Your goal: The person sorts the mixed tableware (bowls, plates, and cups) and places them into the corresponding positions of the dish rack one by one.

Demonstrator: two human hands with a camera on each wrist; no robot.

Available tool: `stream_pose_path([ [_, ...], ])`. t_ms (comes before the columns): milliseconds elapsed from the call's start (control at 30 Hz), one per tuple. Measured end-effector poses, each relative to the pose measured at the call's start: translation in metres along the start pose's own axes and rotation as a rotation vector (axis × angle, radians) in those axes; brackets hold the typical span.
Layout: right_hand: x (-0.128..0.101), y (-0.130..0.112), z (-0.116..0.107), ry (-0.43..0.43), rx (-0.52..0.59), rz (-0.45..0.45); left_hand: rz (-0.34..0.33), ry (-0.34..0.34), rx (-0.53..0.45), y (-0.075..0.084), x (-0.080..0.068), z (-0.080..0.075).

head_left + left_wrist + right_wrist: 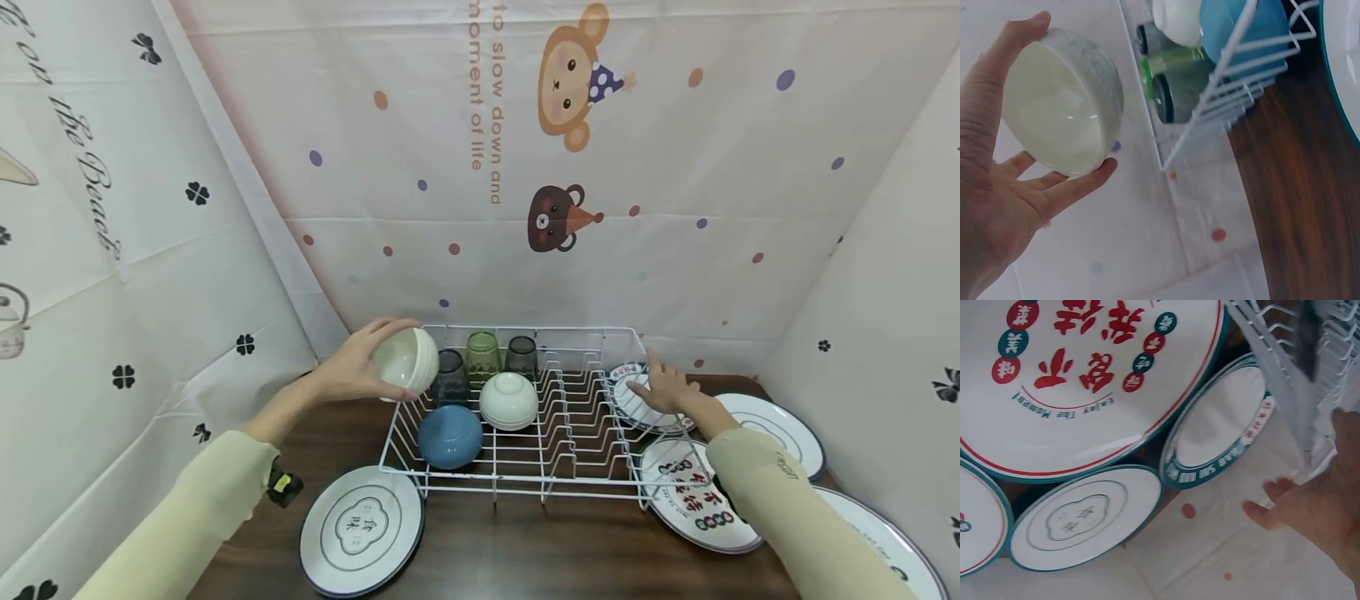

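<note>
My left hand (352,367) grips a white bowl (408,360) at the left end of the white wire dish rack (525,480). The bowl is tilted on its side, its mouth facing the palm, thumb and fingers on opposite sides in the left wrist view. Inside the rack, a blue bowl (450,437) and another white bowl (508,400) lie upside down. Behind them stand a green glass (482,357) and two dark glasses, one left (450,379) and one right (521,354). At the rack's right end, my right hand (666,387) holds nothing, its fingers spread by the wires.
On the brown table (525,550), a white plate (360,533) lies at front left. Several plates lie to the right, including one with red lettering (690,500) and a smaller one (633,400) under the right hand. Patterned cloth (465,167) hangs behind and at both sides.
</note>
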State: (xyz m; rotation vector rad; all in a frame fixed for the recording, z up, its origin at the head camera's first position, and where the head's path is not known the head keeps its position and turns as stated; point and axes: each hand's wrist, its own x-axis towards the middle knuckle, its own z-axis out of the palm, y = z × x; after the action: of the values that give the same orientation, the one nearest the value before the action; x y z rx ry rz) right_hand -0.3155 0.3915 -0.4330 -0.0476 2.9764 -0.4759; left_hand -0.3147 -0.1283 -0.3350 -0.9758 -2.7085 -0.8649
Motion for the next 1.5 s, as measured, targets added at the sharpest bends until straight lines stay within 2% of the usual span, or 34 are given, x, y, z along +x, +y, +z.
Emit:
stream_pose_path([
  [67,0.004,-0.003,0.000,0.108,0.016,-0.051,0.028,0.014,-0.027,0.005,0.001,0.004],
  [133,0.007,-0.015,-0.002,0.186,0.082,-0.117,0.057,0.028,-0.058,0.009,0.001,0.009],
  [200,0.008,-0.036,-0.005,0.223,0.156,-0.197,0.075,0.046,-0.094,0.012,0.000,0.014],
  [267,0.006,-0.062,-0.009,0.199,0.253,-0.244,0.085,0.068,-0.138,0.014,0.000,0.020],
  [333,-0.002,-0.092,-0.014,0.133,0.356,-0.282,0.081,0.085,-0.184,0.017,0.002,0.027],
  [500,-0.023,-0.153,-0.018,-0.151,0.657,-0.320,0.061,0.100,-0.242,0.024,0.004,0.048],
  [633,-0.030,-0.180,-0.012,-0.343,0.943,-0.354,0.089,0.096,-0.278,0.033,0.005,0.059],
  [767,-0.036,-0.193,-0.008,-0.455,1.160,-0.387,0.129,0.095,-0.306,0.044,0.010,0.062],
  [900,-0.041,-0.201,-0.004,-0.526,1.254,-0.422,0.136,0.098,-0.334,0.050,0.012,0.059],
  [1100,-0.042,-0.213,0.007,-0.621,1.363,-0.431,0.143,0.088,-0.393,0.052,0.005,0.058],
  [1400,-0.039,-0.217,0.015,-0.630,1.456,-0.472,0.158,0.065,-0.393,0.059,0.004,0.062],
  [1500,-0.039,-0.218,0.015,-0.628,1.471,-0.461,0.153,0.034,-0.410,0.060,0.006,0.062],
])
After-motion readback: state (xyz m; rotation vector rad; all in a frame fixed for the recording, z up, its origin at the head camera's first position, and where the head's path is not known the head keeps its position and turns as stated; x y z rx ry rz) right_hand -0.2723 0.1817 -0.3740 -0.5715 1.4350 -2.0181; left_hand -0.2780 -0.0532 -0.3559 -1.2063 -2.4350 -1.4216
